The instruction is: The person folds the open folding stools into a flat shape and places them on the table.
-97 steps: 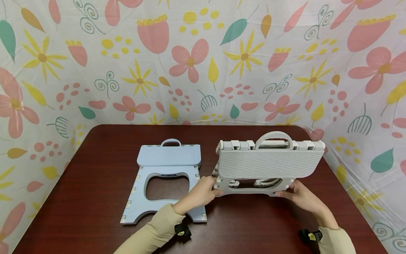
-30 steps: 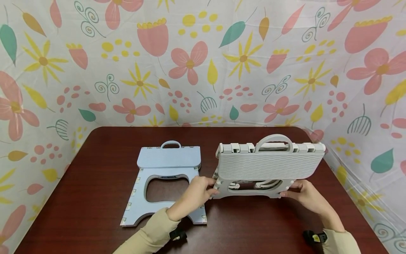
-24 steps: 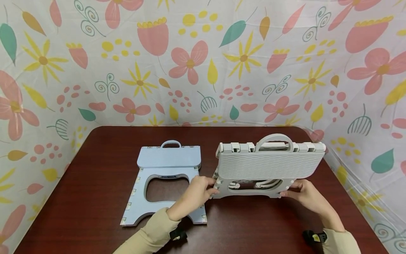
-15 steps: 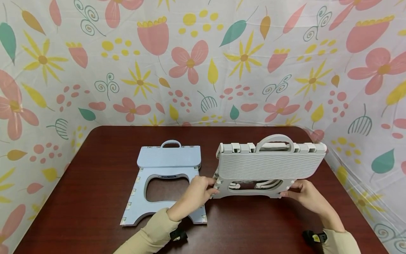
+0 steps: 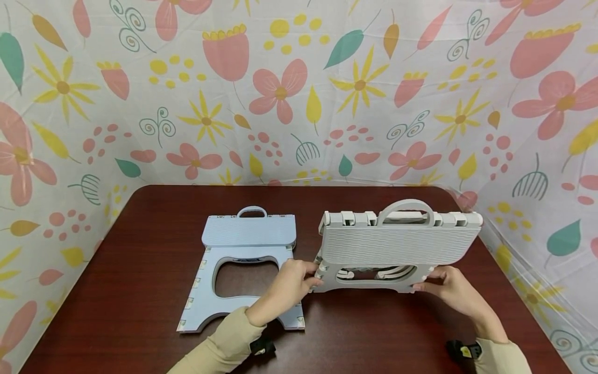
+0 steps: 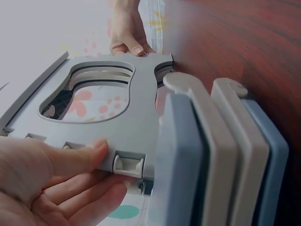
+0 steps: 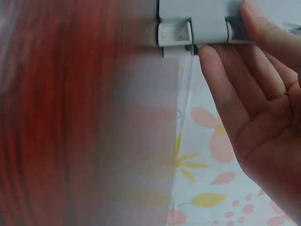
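A light grey folding stool [image 5: 397, 244] is on the right of the table, handle at the top, its ribbed seat panel facing me. My left hand [image 5: 291, 283] pinches its lower left edge; the left wrist view has the thumb of that hand [image 6: 56, 183] on the face of the stool [image 6: 146, 94] and its fingers behind. At the lower right edge, my right hand [image 5: 453, 291] grips with thumb and fingers, as the right wrist view shows for the hand [image 7: 268, 99]. A pale blue folding stool [image 5: 249, 231] lies folded flat to the left, partly behind my left forearm.
The dark red-brown wooden table [image 5: 140, 249] has rounded far corners. A flower-printed white cloth [image 5: 280, 140] hangs behind it and along the sides. Black straps [image 5: 262, 346] sit at both wrists. The blue stool's edge is close to my left hand.
Compared with about three seconds ago, my left hand has shifted slightly left and my right hand slightly right along the grey stool's lower edges. The stool's top edge has since moved slightly right.
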A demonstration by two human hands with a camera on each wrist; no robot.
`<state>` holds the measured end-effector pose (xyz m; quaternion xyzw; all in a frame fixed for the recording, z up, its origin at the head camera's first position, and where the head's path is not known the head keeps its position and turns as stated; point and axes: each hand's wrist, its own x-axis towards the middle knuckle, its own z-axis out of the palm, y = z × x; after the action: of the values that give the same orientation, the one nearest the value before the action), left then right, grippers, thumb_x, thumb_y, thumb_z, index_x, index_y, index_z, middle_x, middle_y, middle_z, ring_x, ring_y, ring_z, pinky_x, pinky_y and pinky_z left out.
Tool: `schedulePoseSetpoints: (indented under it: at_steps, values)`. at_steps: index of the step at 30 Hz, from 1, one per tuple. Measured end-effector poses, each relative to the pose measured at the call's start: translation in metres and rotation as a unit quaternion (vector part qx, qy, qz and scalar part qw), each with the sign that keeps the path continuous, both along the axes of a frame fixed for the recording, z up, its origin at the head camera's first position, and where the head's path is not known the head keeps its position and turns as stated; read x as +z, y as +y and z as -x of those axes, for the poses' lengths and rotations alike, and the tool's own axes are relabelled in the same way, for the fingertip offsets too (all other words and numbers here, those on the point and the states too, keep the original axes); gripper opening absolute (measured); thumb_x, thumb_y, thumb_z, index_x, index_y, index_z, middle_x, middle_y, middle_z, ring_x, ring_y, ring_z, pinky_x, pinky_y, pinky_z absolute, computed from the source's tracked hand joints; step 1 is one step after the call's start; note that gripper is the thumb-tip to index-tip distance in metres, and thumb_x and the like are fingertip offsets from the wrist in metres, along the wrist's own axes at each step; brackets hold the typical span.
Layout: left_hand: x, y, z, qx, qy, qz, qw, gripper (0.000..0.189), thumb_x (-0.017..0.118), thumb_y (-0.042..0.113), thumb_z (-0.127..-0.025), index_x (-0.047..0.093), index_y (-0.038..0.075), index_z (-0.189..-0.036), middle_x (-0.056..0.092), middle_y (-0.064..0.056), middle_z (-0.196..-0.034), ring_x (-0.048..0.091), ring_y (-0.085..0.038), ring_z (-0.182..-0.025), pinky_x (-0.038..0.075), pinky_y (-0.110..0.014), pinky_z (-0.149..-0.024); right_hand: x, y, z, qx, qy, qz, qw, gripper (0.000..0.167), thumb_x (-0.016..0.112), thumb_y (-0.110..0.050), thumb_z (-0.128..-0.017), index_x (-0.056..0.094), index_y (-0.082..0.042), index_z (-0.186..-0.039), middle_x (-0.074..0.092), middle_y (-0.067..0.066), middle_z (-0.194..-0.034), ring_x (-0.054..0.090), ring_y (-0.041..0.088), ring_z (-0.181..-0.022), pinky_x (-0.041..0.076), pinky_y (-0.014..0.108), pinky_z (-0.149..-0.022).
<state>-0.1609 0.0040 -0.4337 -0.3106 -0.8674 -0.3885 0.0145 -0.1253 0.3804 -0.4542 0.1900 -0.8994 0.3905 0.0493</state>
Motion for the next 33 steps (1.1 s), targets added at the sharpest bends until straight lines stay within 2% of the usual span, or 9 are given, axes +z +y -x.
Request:
schedulePoseSetpoints:
  at_steps: [6,10,13,16,19,22,25,29,33]
  values:
    - [-0.002,0.000,0.000,-0.005,-0.034,-0.002,0.9994,0.006,0.077,0.009,-0.080,0.074,0.008,-0.085,0.073,-0.002,-0.074,0.056,0.004,-0.060,0.043,-0.011,-0.053,0.000,0.002,-0.002,-0.012,-0.011,-0.009,0.9998,0.019,0.079,-0.001,-0.076,0.076,-0.014,-0.090,0.071,-0.014,-0.086,0.059,-0.009,-0.084,0.044,0.008,-0.073]
    - [-0.002,-0.002,0.000,0.008,-0.031,-0.002,0.9995,0.010,0.079,0.013,-0.079,0.075,0.011,-0.088,0.075,-0.001,-0.080,0.067,-0.003,-0.069,0.046,-0.012,-0.058,0.004,0.002,-0.003,-0.055,-0.013,-0.046,0.9974,0.019,0.083,-0.012,-0.073,0.076,-0.019,-0.089,0.071,-0.017,-0.085,0.057,-0.011,-0.084,0.041,0.006,-0.074]
    - [0.001,-0.005,-0.001,0.029,-0.017,0.004,0.9994,0.013,0.082,0.020,-0.076,0.073,0.014,-0.084,0.074,0.003,-0.079,0.067,-0.004,-0.070,0.046,-0.013,-0.060,0.008,0.002,-0.005,-0.093,-0.009,-0.079,0.9925,0.025,0.087,-0.022,-0.068,0.074,-0.021,-0.089,0.070,-0.018,-0.083,0.056,-0.012,-0.083,0.040,0.007,-0.075]
    - [0.003,-0.008,-0.001,0.051,-0.004,0.009,0.9987,0.024,0.085,0.027,-0.072,0.066,0.014,-0.079,0.067,0.005,-0.073,0.058,-0.004,-0.063,0.041,-0.015,-0.058,0.011,0.003,-0.004,-0.108,-0.007,-0.090,0.9901,0.039,0.090,-0.025,-0.065,0.069,-0.017,-0.097,0.067,-0.020,-0.086,0.056,-0.011,-0.081,0.042,0.009,-0.073]
    - [0.003,-0.008,0.000,0.061,-0.008,0.006,0.9981,0.042,0.088,0.030,-0.069,0.054,0.010,-0.083,0.053,0.003,-0.073,0.044,-0.005,-0.063,0.035,-0.017,-0.057,0.010,0.004,-0.003,-0.102,-0.002,-0.068,0.9924,0.062,0.091,-0.020,-0.063,0.060,-0.010,-0.115,0.057,-0.029,-0.103,0.050,-0.015,-0.092,0.037,0.006,-0.079]
    - [0.001,-0.005,0.000,0.064,-0.031,-0.003,0.9974,0.057,0.090,0.032,-0.066,0.047,0.009,-0.095,0.046,-0.001,-0.086,0.042,-0.011,-0.074,0.038,-0.023,-0.064,0.007,0.004,-0.001,-0.079,0.007,-0.027,0.9965,0.085,0.091,-0.011,-0.062,0.047,-0.008,-0.135,0.044,-0.033,-0.121,0.040,-0.017,-0.110,0.026,0.002,-0.089]
    - [-0.001,-0.002,0.000,0.064,-0.062,-0.007,0.9960,0.076,0.090,0.033,-0.066,0.043,0.006,-0.119,0.048,-0.008,-0.108,0.048,-0.019,-0.095,0.046,-0.033,-0.081,0.002,0.004,0.001,-0.055,0.010,0.005,0.9984,0.097,0.089,-0.004,-0.062,0.038,-0.009,-0.144,0.036,-0.035,-0.132,0.030,-0.020,-0.121,0.020,-0.001,-0.092]
    - [-0.005,0.000,0.000,0.046,-0.088,-0.008,0.9950,0.096,0.088,0.032,-0.070,0.032,0.006,-0.142,0.044,-0.016,-0.135,0.047,-0.030,-0.122,0.044,-0.045,-0.099,0.001,0.000,0.000,-0.054,-0.003,0.016,0.9984,0.086,0.087,-0.004,-0.065,0.043,-0.008,-0.139,0.042,-0.034,-0.128,0.034,-0.019,-0.118,0.023,0.001,-0.091]
    - [-0.009,0.001,0.002,0.011,-0.082,-0.019,0.9964,0.090,0.085,0.028,-0.073,0.034,0.003,-0.143,0.051,-0.015,-0.134,0.051,-0.027,-0.123,0.043,-0.044,-0.101,0.002,-0.005,-0.001,-0.058,-0.022,0.016,0.9980,0.069,0.086,-0.008,-0.070,0.051,-0.005,-0.129,0.052,-0.030,-0.116,0.045,-0.017,-0.107,0.029,0.003,-0.087]
